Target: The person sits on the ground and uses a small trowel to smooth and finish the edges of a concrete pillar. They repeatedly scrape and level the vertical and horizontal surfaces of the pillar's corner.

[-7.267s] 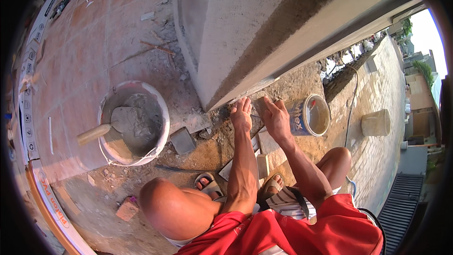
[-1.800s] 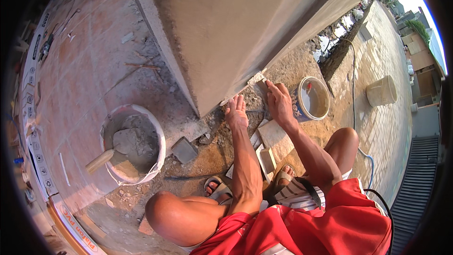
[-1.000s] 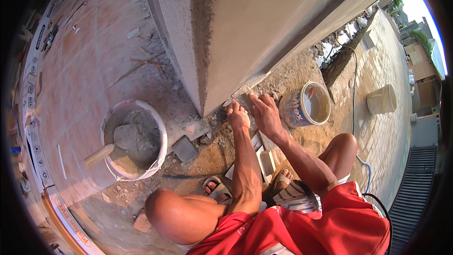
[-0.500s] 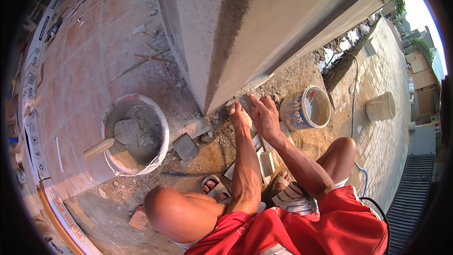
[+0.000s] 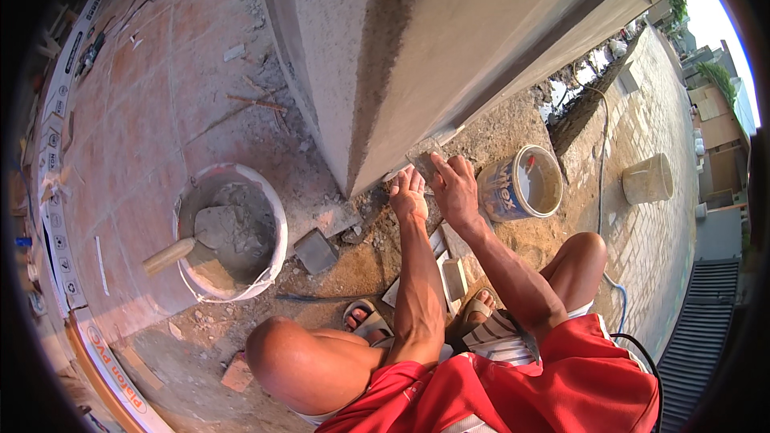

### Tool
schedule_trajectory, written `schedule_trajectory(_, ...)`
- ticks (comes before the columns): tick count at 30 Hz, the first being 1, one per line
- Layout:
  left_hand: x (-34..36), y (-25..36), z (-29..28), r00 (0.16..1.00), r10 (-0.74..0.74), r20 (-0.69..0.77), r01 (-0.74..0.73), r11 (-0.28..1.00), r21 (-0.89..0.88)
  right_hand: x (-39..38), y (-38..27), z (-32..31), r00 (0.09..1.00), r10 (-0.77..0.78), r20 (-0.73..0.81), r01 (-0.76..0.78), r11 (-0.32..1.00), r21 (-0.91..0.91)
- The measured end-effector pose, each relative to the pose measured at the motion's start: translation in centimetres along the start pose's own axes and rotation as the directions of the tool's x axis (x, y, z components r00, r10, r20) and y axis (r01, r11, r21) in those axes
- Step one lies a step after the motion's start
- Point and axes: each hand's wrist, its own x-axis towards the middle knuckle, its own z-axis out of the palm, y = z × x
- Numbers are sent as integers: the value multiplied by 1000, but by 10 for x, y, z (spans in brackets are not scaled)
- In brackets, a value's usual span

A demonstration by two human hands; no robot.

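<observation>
My right hand [image 5: 457,195] is closed around a small flat grey scraper [image 5: 422,155], its blade end pointing up and left close to the foot of the plastered pillar [image 5: 425,56]. The handle is hidden in my fingers. Just left of it my left hand [image 5: 410,197] lies open, palm up and fingers stretched toward the pillar's base. A darker, rough strip of plaster runs down the pillar's corner. To the right of my right hand stands a paint bucket [image 5: 501,190] with watery liquid and something red in it.
At left a white bucket [image 5: 280,232] holds grey mortar and a wooden-handled trowel [image 5: 170,256]. A grey block [image 5: 316,252] lies between that bucket and my left forearm. Farther right are another bucket [image 5: 648,180] and a hose [image 5: 600,184] on the paving.
My left fingers have spread from a more closed shape into an open palm. My right hand has shifted slightly right and down, and the scraper now shows more plainly, tilted upward.
</observation>
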Motion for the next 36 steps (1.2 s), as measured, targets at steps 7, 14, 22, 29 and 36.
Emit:
schedule_trajectory(7, -5, 1, 4, 1000, -15, 20, 15, 1000, -20, 7, 21, -11, 995, 98, -32, -98, 995, 9)
schedule_trajectory(14, -2, 2, 6, 1000, -7, -30, 5, 997, -77, -13, 36, -36, 986, 167, 32, -166, 986, -9)
schedule_trajectory(22, -8, -5, 16, 999, 42, -21, -45, 987, -157, -4, 42, -31, 997, 72, -34, -68, 992, 109)
schedule_trajectory(29, -10, -4, 21, 997, 76, 22, -71, 986, -154, 19, 34, -24, 999, 31, -30, -28, 995, 95)
schedule_trajectory(36, -12, -3, 22, 996, 73, 43, -65, 984, -165, 19, 34, -21, 999, 34, -13, -33, 998, 58)
